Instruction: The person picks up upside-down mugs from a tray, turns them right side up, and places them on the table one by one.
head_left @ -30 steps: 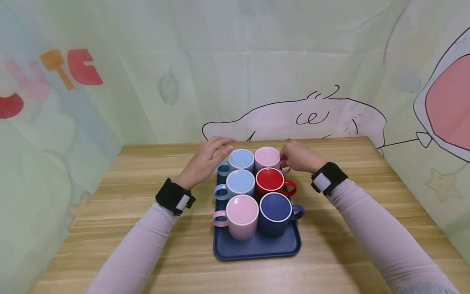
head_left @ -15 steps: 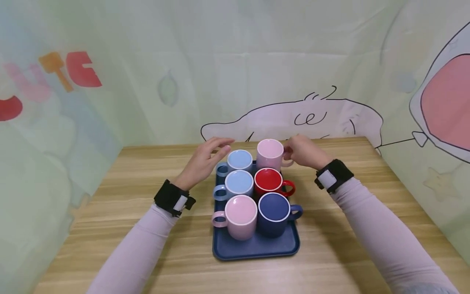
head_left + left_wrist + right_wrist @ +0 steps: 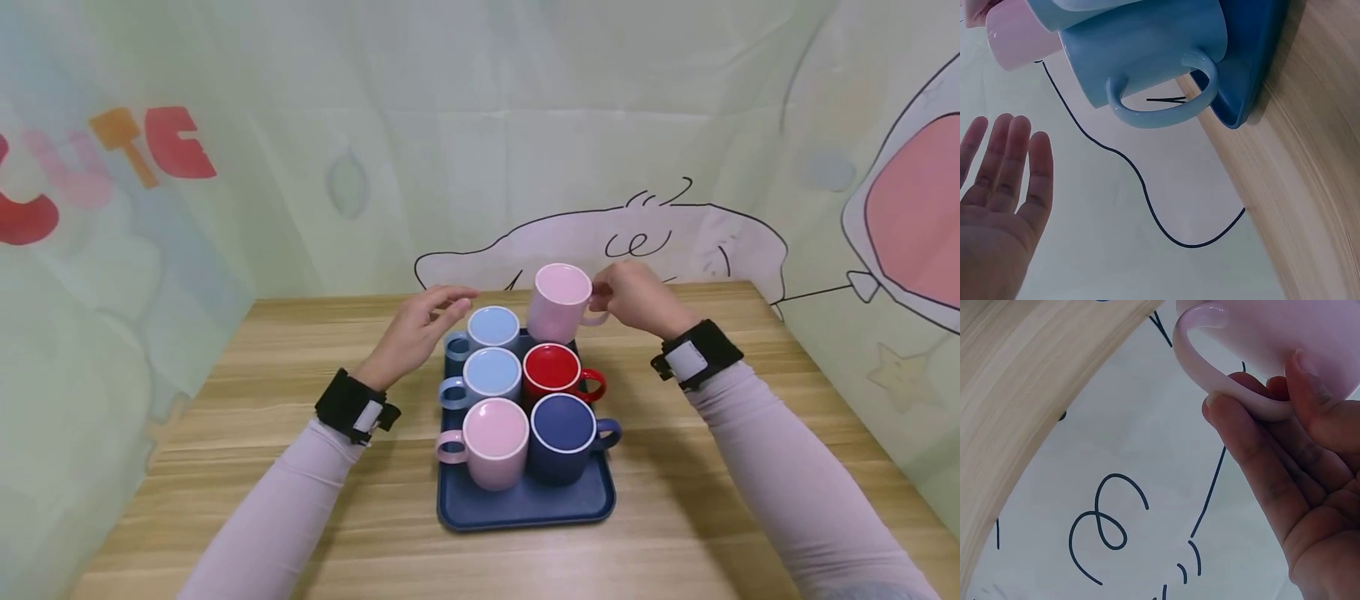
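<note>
My right hand (image 3: 637, 297) grips a pink mug (image 3: 553, 317) by its handle and holds it raised, slightly tilted, over the far right corner of the dark blue tray (image 3: 525, 508). In the right wrist view, fingers curl round the handle (image 3: 1194, 362) and the thumb lies against the mug wall. My left hand (image 3: 411, 335) hovers, fingers relaxed, beside the far light blue mug (image 3: 492, 327), touching nothing in the left wrist view. Also on the tray are a nearer light blue mug (image 3: 491, 373), a red mug (image 3: 551, 368), a second pink mug (image 3: 495, 442) and a navy mug (image 3: 562, 442).
The tray lies on a wooden table (image 3: 300, 467). A printed cloth (image 3: 420, 167) hangs behind the table's far edge and along both sides. Handles of the left mugs jut past the tray's left side, those of the right mugs past its right side.
My right hand has lifted the far pink mug off the tray, moving it up and a little to the right. The left hand and the other mugs have stayed in place.
</note>
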Tool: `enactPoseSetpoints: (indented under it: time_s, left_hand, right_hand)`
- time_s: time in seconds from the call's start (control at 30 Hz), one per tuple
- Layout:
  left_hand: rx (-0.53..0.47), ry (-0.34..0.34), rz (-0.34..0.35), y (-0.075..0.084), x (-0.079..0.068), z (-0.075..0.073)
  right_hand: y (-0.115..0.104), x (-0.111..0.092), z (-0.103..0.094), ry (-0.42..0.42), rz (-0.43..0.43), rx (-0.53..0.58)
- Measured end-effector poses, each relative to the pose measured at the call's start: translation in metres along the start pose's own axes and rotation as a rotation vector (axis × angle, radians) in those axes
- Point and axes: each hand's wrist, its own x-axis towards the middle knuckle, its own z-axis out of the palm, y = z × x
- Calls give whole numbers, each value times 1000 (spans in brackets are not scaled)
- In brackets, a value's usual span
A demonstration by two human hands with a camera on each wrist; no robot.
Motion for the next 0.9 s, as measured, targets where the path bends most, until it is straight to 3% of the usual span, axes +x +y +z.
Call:
enactPoseSetpoints:
  time_s: [0.4,0.9]
  left_hand:
    - [-18,0,-2,3,2,1]
    - [-39,-13,-108,8,6,0]
  right_hand:
    - [-5,-2,-7,111,-7,53]
    - [-8,0,-4,217,30,261]
